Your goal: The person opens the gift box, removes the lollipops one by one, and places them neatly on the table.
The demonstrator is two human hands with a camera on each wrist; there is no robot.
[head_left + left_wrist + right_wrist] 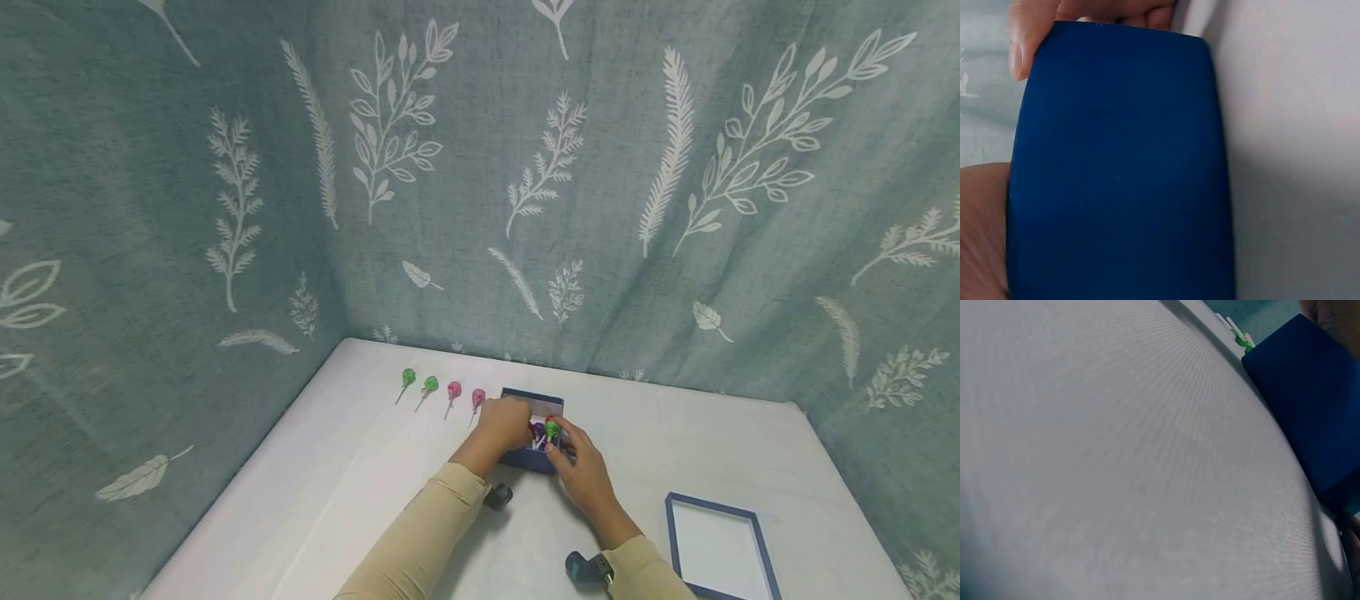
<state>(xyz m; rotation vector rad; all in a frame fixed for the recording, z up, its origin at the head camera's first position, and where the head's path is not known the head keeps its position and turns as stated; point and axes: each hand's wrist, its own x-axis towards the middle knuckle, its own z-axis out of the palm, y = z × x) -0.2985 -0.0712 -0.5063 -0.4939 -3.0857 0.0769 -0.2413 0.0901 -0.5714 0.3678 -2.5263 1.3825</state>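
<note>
A blue box stands on the white table with lollipops inside, among them a green lollipop and a purple lollipop. My left hand reaches over the left part of the box, its fingertips hidden inside. At the right end, my right hand grips the box. The left wrist view shows the box's blue side with the right thumb at its edge. In the right wrist view the box fills the upper right.
Left of the box, two green lollipops and two pink lollipops lie in a row. A blue-rimmed lid lies at the front right. Behind the table hangs a leaf-patterned curtain.
</note>
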